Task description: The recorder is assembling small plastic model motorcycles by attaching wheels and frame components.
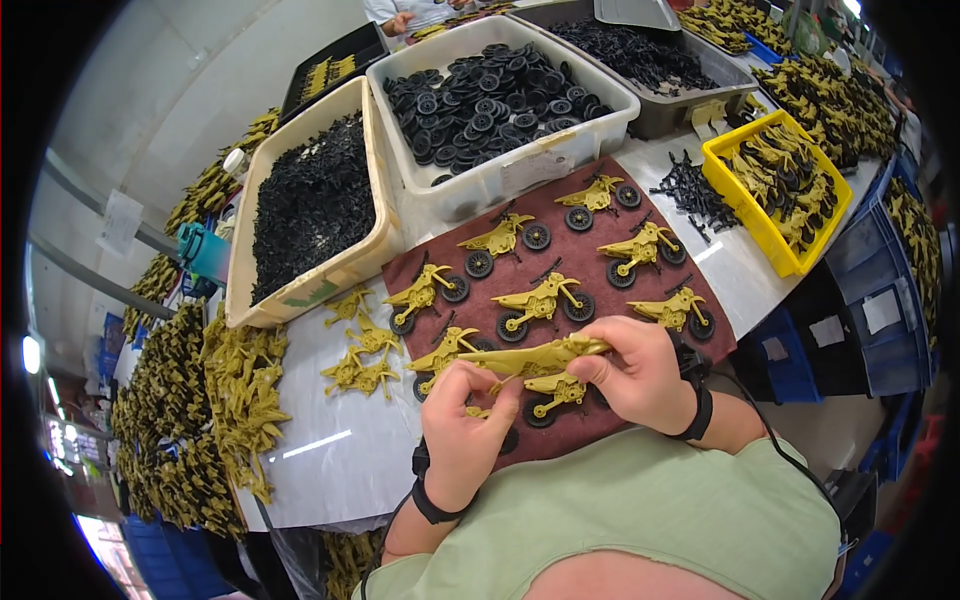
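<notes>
Just above a maroon cloth (590, 222), I hold a yellow plastic toy motorcycle body (532, 357) between both hands. My right hand (642, 378) pinches its right end between thumb and fingers. My left hand (462, 422) is closed at its left end, thumb and fingertips pressed together on it; whether a smaller part is also between them is hidden. On the cloth, several yellow toy motorcycle bodies lie in rows with black wheels, such as a toy motorcycle (540, 303) in the middle and another (640, 250) farther right. Loose black wheels (578, 219) lie at the far side. My hands partly cover the nearest motorcycles.
Beyond the cloth stand a white bin of black wheels (388, 120), a cream bin of small black parts (240, 270) and a grey bin (665, 112). A yellow tray (790, 262) sits right, beside loose black parts (692, 190). Yellow bodies (245, 390) pile up left.
</notes>
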The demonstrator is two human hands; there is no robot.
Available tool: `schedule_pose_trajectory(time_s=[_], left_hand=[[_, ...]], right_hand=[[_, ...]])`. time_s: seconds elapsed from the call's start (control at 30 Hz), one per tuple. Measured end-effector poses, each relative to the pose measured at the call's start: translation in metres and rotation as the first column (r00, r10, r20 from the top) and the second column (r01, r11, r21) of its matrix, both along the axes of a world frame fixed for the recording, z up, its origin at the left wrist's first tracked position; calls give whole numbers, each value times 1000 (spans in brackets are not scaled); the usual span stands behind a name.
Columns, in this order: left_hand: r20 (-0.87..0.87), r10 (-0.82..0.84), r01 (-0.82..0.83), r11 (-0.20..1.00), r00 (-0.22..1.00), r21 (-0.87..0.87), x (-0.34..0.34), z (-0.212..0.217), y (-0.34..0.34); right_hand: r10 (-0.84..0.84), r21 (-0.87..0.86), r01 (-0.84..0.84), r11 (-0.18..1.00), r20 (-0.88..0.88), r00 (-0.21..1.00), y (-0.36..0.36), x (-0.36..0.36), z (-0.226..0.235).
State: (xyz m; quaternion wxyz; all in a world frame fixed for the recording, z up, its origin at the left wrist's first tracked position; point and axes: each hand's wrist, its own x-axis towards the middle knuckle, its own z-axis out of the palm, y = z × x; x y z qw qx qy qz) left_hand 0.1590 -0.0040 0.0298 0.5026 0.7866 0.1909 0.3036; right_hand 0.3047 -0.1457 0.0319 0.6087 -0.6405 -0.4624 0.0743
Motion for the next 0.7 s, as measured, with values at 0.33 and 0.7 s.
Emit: schedule_pose_trajectory(time_s=[0.33,0.7], left_hand=[[-50,39,-23,956,998,294,-1,5,-3],[60,-111,120,974,992,-191,-11,-3,-4]], right_hand=[[-12,50,0,999,246,969,-5,-6,8],[371,49,-397,917,-477,797,-11,6,4]])
